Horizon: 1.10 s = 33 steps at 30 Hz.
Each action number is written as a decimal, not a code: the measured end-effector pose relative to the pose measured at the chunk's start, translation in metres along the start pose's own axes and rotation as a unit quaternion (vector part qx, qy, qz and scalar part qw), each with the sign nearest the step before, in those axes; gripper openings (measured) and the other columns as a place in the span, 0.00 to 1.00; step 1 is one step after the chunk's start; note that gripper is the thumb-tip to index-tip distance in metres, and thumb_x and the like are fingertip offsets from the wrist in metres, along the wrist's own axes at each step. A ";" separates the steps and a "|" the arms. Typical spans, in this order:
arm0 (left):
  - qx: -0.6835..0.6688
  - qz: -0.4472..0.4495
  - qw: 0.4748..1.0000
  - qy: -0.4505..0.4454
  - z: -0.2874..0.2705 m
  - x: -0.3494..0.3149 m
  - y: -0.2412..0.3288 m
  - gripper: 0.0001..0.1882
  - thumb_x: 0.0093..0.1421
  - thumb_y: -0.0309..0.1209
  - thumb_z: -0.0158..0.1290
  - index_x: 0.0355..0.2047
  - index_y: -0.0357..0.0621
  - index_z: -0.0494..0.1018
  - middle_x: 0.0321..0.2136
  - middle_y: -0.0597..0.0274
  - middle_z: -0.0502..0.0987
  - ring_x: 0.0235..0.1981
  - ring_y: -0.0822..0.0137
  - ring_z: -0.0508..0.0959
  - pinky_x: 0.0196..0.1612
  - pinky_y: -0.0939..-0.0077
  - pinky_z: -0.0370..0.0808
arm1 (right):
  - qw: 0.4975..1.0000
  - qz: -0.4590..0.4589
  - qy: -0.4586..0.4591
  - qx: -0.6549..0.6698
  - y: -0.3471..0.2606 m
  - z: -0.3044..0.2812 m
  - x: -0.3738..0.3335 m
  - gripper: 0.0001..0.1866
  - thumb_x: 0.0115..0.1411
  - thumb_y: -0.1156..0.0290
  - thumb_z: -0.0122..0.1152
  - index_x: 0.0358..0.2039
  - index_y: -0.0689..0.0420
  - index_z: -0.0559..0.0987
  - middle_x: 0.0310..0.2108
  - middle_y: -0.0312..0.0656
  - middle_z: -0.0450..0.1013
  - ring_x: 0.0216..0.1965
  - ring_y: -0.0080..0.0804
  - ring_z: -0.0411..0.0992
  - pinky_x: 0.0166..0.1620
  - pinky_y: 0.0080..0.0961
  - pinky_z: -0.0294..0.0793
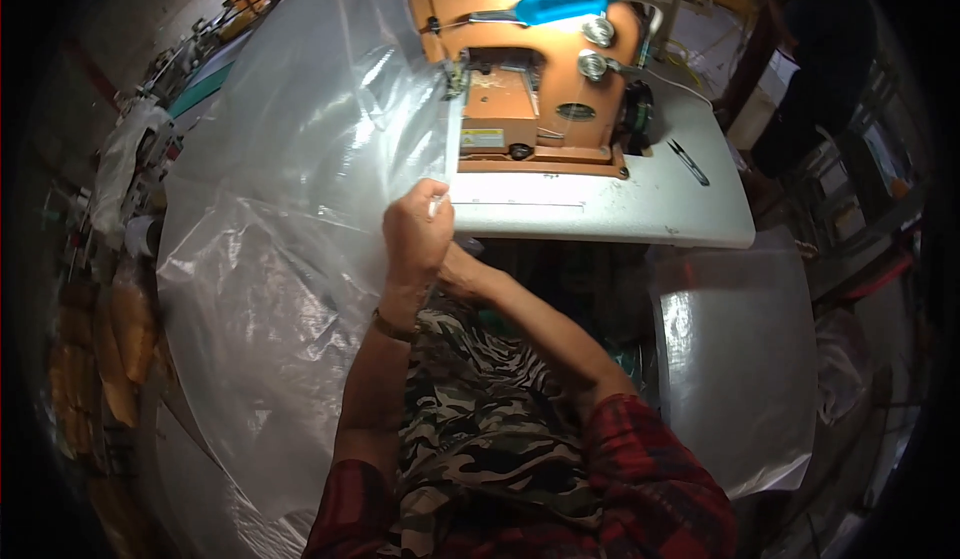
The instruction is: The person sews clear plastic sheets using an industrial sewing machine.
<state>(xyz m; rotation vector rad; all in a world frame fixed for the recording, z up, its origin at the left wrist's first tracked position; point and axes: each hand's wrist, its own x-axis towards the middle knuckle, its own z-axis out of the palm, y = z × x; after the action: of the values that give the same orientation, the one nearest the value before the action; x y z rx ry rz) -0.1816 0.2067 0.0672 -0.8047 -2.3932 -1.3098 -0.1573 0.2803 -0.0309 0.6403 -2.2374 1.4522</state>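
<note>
Left hand pinching plastic sheet edge, room rightward along tabletop edge; right hand, grip unclear

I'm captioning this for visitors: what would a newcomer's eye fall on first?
Probably the orange sewing machine at top centre, on a white table, with a bright blue piece near its top. Next, the big translucent plastic sheet spread across the left, its edge gripped in the left hand.

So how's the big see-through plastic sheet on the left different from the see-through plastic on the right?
The wide clear plastic sheet is bigger and more crinkled than the squarish clear plastic piece. The left hand grips the sheet; the piece lies untouched. Both are see-through.
</note>
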 end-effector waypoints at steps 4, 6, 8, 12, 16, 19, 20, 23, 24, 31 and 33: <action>0.065 0.021 0.997 0.028 -0.008 -0.011 -0.014 0.08 0.53 0.24 0.53 0.34 0.39 0.76 0.24 0.43 0.77 0.27 0.46 0.78 0.30 0.61 0.74 | 0.944 0.193 -0.086 -0.255 -0.041 -0.056 0.014 0.10 0.55 0.73 0.54 0.37 0.61 0.75 0.40 0.54 0.73 0.45 0.51 0.71 0.48 0.40 0.71; 0.075 0.032 0.996 0.032 -0.005 -0.009 -0.013 0.08 0.53 0.24 0.53 0.35 0.39 0.76 0.24 0.43 0.77 0.27 0.46 0.78 0.30 0.61 0.74 | 0.936 0.096 0.085 -0.329 -0.053 -0.078 0.023 0.10 0.55 0.74 0.55 0.39 0.60 0.75 0.44 0.48 0.74 0.49 0.47 0.70 0.50 0.37 0.69; 0.071 0.077 0.994 0.036 0.002 -0.001 -0.013 0.09 0.53 0.23 0.53 0.35 0.39 0.75 0.24 0.43 0.77 0.28 0.45 0.78 0.30 0.58 0.74 | 0.882 -0.063 0.196 -0.424 -0.041 -0.092 0.040 0.15 0.54 0.75 0.55 0.43 0.59 0.75 0.49 0.45 0.72 0.55 0.43 0.67 0.56 0.39 0.64; 0.095 0.114 0.988 0.037 0.006 0.013 -0.025 0.08 0.52 0.23 0.53 0.35 0.39 0.75 0.23 0.43 0.76 0.27 0.45 0.78 0.30 0.56 0.74 | 0.832 -0.085 0.175 -0.520 -0.007 -0.100 0.063 0.20 0.56 0.72 0.53 0.50 0.58 0.74 0.55 0.38 0.69 0.62 0.40 0.60 0.63 0.49 0.53; 0.148 0.121 0.981 0.030 0.012 0.035 -0.025 0.03 0.55 0.25 0.52 0.30 0.40 0.71 0.19 0.46 0.75 0.24 0.45 0.78 0.28 0.54 0.73 | 0.835 -0.111 0.165 -0.513 0.001 -0.105 0.075 0.18 0.55 0.70 0.53 0.48 0.56 0.75 0.52 0.37 0.71 0.61 0.38 0.62 0.62 0.47 0.54; 0.189 0.133 0.972 0.032 0.016 0.047 -0.019 0.03 0.57 0.27 0.50 0.27 0.41 0.69 0.17 0.48 0.74 0.22 0.47 0.77 0.27 0.55 0.73 | 0.838 -0.118 0.178 -0.502 0.008 -0.110 0.081 0.18 0.54 0.75 0.56 0.47 0.55 0.76 0.51 0.35 0.72 0.58 0.35 0.65 0.60 0.45 0.58; 0.187 0.136 0.972 0.038 0.016 0.046 -0.018 0.04 0.57 0.27 0.50 0.26 0.41 0.69 0.18 0.49 0.75 0.22 0.47 0.77 0.27 0.54 0.73 | 0.838 -0.121 0.172 -0.504 0.008 -0.110 0.081 0.18 0.54 0.75 0.56 0.47 0.55 0.76 0.51 0.35 0.72 0.58 0.35 0.65 0.60 0.44 0.58; 0.207 0.118 0.970 0.035 0.011 0.024 -0.016 0.04 0.56 0.27 0.50 0.27 0.41 0.68 0.19 0.50 0.75 0.23 0.47 0.77 0.26 0.55 0.73 | 0.846 -0.129 0.145 -0.497 0.004 -0.110 0.078 0.19 0.56 0.74 0.56 0.49 0.56 0.75 0.53 0.36 0.72 0.57 0.34 0.67 0.59 0.41 0.58; 0.204 0.105 0.973 0.034 0.012 0.012 -0.016 0.03 0.56 0.27 0.50 0.27 0.41 0.68 0.19 0.51 0.75 0.23 0.47 0.77 0.26 0.56 0.73 | 0.846 -0.138 0.145 -0.494 0.005 -0.112 0.077 0.20 0.54 0.74 0.56 0.49 0.56 0.75 0.53 0.37 0.72 0.57 0.34 0.66 0.59 0.41 0.58; 0.176 0.096 0.978 0.061 0.019 -0.029 -0.027 0.11 0.54 0.24 0.53 0.39 0.42 0.74 0.24 0.52 0.75 0.25 0.50 0.77 0.26 0.60 0.72 | 0.847 -0.154 0.138 -0.490 0.007 -0.116 0.076 0.18 0.55 0.72 0.56 0.48 0.56 0.76 0.52 0.37 0.72 0.56 0.33 0.68 0.58 0.40 0.59; 0.180 0.120 0.975 0.051 0.015 -0.023 -0.031 0.11 0.53 0.24 0.54 0.38 0.42 0.74 0.24 0.53 0.74 0.25 0.51 0.77 0.26 0.60 0.72 | 0.843 -0.150 0.141 -0.497 0.007 -0.114 0.078 0.18 0.55 0.72 0.56 0.48 0.56 0.76 0.52 0.37 0.72 0.55 0.33 0.68 0.58 0.38 0.59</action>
<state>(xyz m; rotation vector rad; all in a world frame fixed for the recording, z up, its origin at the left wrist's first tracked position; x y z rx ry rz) -0.1820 0.1987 0.0264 -0.8601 -2.2718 -0.7753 -0.2159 0.3753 0.0512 0.3460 -2.1304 0.1054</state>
